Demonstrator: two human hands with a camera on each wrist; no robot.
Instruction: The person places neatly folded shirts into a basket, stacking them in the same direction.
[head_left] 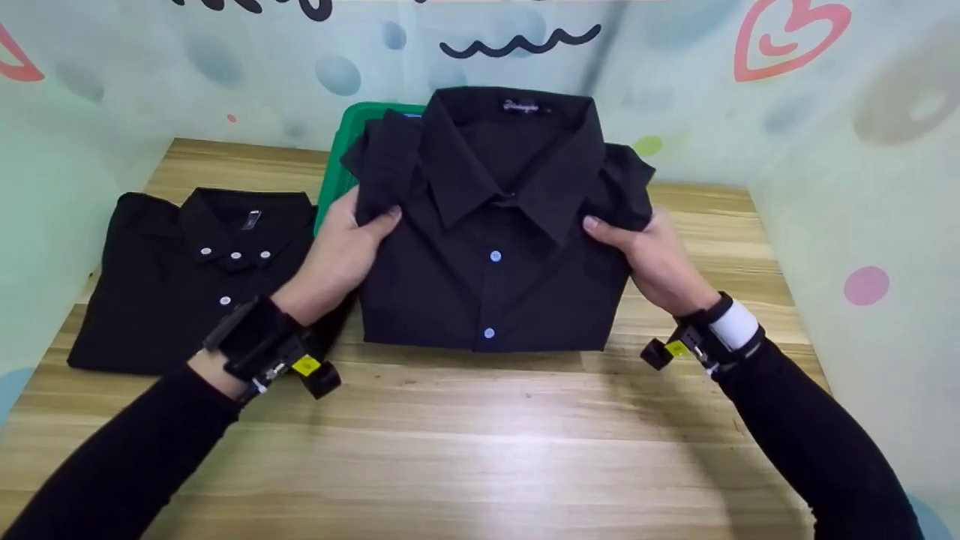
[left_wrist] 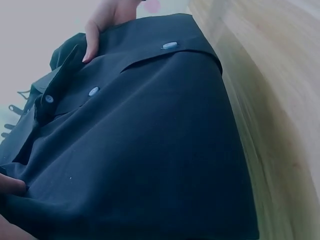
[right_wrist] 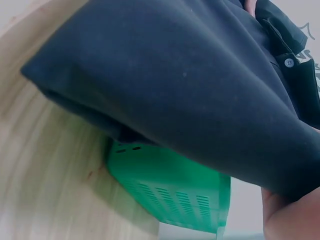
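Observation:
A folded black shirt [head_left: 435, 292], collar away from me and pale buttons down its front, is held up between my two hands. My left hand [head_left: 337, 244] grips its left side below the shoulder, thumb on top. On the opposite side my right hand [head_left: 664, 259] pinches the cloth the same way, thumb over the front and fingers hidden beneath. In the right wrist view the shirt's lower edge hangs over the wood, in front of a green basket [right_wrist: 170, 187]. A second folded black shirt [head_left: 161, 292] with white buttons lies at the left, partly behind my left forearm.
The green basket stands at the back of the wooden table [head_left: 480, 450], mostly covered by the held shirt in the head view. Patterned walls [head_left: 862, 187] enclose the table at the back and both sides.

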